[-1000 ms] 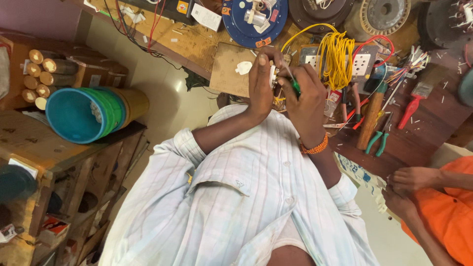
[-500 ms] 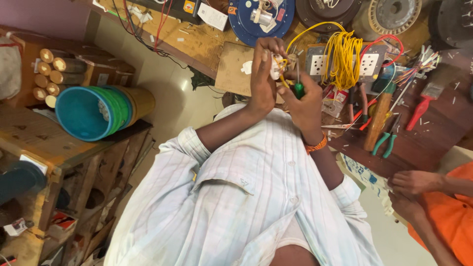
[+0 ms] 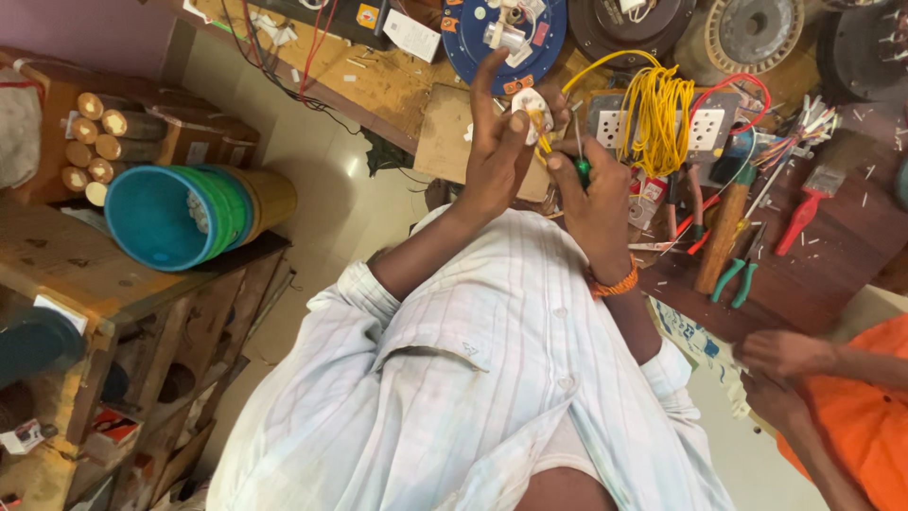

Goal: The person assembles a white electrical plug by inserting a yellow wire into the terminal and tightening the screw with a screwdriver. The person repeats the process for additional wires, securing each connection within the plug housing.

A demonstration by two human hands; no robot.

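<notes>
The workbench (image 3: 832, 255) is rough, scuffed wood. The blue tub (image 3: 156, 222) looks like smooth plastic, the yellow wire (image 3: 653, 114) has glossy plastic sheathing, and the striped shirt (image 3: 473, 378) is soft matt cloth.

wire coil (image 3: 654, 112) on bench (image 3: 378, 85), pliers (image 3: 738, 279) right of it

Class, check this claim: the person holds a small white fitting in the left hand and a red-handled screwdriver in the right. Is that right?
Not quite. The head view shows the screwdriver in the right hand has a green handle, not red. The left hand does hold the small white fitting.
</notes>
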